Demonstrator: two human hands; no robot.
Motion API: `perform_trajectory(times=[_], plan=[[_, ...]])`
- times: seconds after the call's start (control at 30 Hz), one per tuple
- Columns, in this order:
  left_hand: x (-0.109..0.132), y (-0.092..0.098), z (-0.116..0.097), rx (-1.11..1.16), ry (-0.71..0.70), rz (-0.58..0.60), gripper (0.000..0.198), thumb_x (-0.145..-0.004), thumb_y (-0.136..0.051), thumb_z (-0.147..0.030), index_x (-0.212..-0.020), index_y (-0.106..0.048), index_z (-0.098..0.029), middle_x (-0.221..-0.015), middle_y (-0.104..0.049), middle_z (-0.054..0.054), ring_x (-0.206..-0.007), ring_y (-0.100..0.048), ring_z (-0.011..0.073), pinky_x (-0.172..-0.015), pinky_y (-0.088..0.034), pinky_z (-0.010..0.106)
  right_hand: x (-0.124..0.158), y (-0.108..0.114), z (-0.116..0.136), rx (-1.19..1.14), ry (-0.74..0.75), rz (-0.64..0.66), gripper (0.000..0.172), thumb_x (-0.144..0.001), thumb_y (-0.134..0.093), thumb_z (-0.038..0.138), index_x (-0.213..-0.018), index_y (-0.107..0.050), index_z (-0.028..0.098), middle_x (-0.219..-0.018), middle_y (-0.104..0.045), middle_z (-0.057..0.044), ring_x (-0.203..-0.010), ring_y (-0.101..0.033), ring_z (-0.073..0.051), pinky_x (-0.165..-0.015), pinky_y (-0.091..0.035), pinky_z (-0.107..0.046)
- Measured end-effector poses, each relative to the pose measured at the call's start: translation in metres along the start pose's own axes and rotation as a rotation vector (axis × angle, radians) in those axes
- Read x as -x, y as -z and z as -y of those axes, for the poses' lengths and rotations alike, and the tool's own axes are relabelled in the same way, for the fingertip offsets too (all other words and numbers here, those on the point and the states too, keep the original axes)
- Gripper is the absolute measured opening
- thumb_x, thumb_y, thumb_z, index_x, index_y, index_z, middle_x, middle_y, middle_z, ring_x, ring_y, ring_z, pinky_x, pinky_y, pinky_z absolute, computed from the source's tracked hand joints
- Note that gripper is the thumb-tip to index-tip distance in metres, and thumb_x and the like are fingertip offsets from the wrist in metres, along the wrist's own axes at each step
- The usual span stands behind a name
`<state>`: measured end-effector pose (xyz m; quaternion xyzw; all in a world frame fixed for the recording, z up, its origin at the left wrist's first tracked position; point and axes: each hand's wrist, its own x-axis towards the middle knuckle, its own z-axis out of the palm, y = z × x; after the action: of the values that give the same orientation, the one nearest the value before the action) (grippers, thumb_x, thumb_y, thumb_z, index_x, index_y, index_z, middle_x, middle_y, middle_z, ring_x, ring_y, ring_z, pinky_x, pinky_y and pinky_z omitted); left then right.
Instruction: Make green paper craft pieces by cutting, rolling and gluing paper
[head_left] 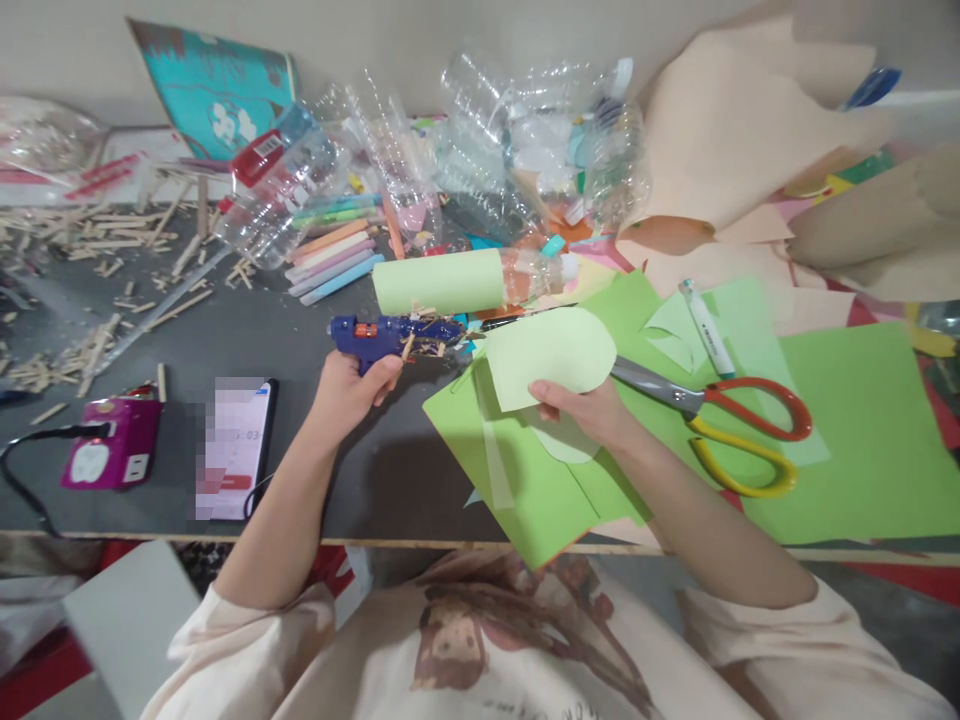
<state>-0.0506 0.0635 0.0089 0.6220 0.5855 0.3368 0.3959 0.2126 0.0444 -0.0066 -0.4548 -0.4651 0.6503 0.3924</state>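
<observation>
My left hand (360,390) is wrapped round the handle of a blue hot glue gun (375,335), whose nozzle points right, with bits of wood stick about it. Between the thumb and fingers of my right hand (574,405) is a pale green paper piece (551,350) with a rounded right end. The glue gun's tip is close to the paper's left edge; I cannot tell if they touch. Behind both hands lies a clear plastic bottle (532,275) with a green paper wrap (439,282). Scissors (697,400) with red and yellow handles lie right of my right hand.
Green paper sheets (862,430) cover the right side, with a marker-like white tube (709,330) on them. Clear plastic bottles (480,150) crowd the back. Coloured sticks (337,260) and scattered wood pieces (97,235) lie left. A phone (236,450) and purple box (112,443) sit front left.
</observation>
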Motion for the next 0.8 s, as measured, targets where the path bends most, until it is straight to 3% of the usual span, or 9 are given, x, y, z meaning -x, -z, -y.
perform_trajectory(times=[0.17,0.47,0.7,0.8], plan=[[-0.001,0.0,0.003,-0.006,-0.01,0.01,0.034,-0.077,-0.053,-0.039,-0.05,-0.045,-0.019,-0.038,-0.043,-0.003,-0.034,-0.037,0.0073,-0.038,-0.029,0.021,0.001,0.0,0.0,0.003,0.0,0.048,0.028,-0.069,-0.073,0.044,-0.066,-0.057,0.02,-0.045,-0.053,0.004,-0.039,-0.046,-0.01,-0.04,-0.042,-0.025],[-0.002,0.0,-0.002,-0.024,0.004,0.034,0.037,-0.077,-0.052,-0.04,-0.048,-0.041,-0.02,-0.037,-0.04,-0.004,-0.034,-0.035,0.0068,-0.041,-0.031,0.021,-0.001,0.001,0.0,-0.059,-0.022,0.02,0.03,-0.064,-0.076,0.044,-0.067,-0.058,0.02,-0.05,-0.054,0.004,-0.039,-0.045,-0.008,-0.037,-0.04,-0.024],[0.0,0.004,-0.02,-0.021,0.178,0.028,0.028,-0.072,-0.057,-0.043,-0.064,-0.056,-0.016,-0.056,-0.064,0.001,-0.036,-0.038,0.0065,-0.041,-0.034,0.022,-0.006,0.005,0.001,-0.188,-0.018,-0.064,0.029,-0.06,-0.074,0.043,-0.055,-0.056,0.021,-0.039,-0.047,0.006,-0.032,-0.038,-0.007,-0.031,-0.031,-0.022],[0.005,0.021,-0.029,-0.136,0.294,-0.032,0.026,-0.067,-0.063,-0.042,-0.063,-0.055,-0.017,-0.05,-0.059,-0.002,-0.038,-0.041,0.0083,-0.042,-0.034,0.023,-0.007,0.005,0.003,-0.157,0.005,-0.071,0.032,-0.063,-0.071,0.043,-0.05,-0.053,0.021,-0.037,-0.046,0.006,-0.032,-0.038,-0.008,-0.033,-0.034,-0.023]])
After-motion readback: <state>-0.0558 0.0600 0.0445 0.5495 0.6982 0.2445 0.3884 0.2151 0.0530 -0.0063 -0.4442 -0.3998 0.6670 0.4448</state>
